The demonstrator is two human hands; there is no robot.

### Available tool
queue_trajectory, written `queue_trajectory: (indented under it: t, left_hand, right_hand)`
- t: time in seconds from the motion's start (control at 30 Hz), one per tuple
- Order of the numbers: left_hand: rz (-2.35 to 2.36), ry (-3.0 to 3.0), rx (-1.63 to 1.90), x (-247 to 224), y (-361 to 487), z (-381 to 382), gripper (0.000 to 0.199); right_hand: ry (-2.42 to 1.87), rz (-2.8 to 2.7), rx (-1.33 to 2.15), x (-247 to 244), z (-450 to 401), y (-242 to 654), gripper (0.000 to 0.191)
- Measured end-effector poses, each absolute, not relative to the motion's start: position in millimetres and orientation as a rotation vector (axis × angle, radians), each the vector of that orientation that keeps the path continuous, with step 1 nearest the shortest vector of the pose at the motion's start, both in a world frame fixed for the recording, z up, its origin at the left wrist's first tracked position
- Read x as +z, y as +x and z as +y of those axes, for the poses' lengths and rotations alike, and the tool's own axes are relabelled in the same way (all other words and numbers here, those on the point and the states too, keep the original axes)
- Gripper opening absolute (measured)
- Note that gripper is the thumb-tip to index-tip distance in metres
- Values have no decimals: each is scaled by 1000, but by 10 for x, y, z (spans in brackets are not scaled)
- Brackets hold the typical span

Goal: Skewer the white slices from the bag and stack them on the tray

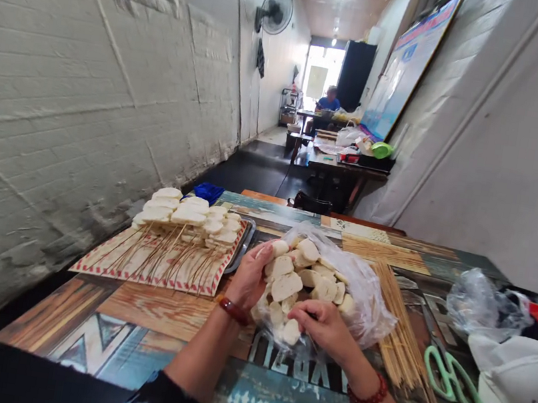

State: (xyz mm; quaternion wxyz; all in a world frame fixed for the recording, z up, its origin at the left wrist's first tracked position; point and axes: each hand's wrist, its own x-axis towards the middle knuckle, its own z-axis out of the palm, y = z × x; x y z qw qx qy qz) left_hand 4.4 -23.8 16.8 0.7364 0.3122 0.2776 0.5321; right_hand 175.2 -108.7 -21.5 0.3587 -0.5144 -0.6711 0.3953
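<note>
A clear plastic bag (368, 311) lies open on the table, full of pale bread-like slices (286, 286). My left hand (250, 276) is at the bag's left side, fingers curled round a slice (279, 249) near its upper left edge. At the front of the bag is my right hand (321, 324), its fingers pinched together beside a small slice (291, 331); what they hold, if anything, is hidden. To the left, stacked slices on sticks (189, 213) rest on red-edged paper (103, 257) over a metal tray (245, 245). Loose bamboo sticks (398, 335) lie right of the bag.
Green-handled scissors (454, 381), a white cap (518, 393) and a crumpled plastic bag (483, 304) are at the right. A blue item (208, 192) sits behind the stacked slices. Farther back, a person in blue (329, 101) sits at another table.
</note>
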Motion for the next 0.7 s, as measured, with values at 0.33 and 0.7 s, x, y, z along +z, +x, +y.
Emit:
queue_trajectory:
  t: [0.33, 0.7]
  left_hand:
    - [641, 744, 1079, 171, 3, -215, 42]
    - [596, 726, 1052, 131, 23, -225, 42]
  right_hand:
    - [-1324, -1833, 877, -190, -1097, 1789, 41]
    - [-1317, -1816, 883, -235, -1092, 1807, 39]
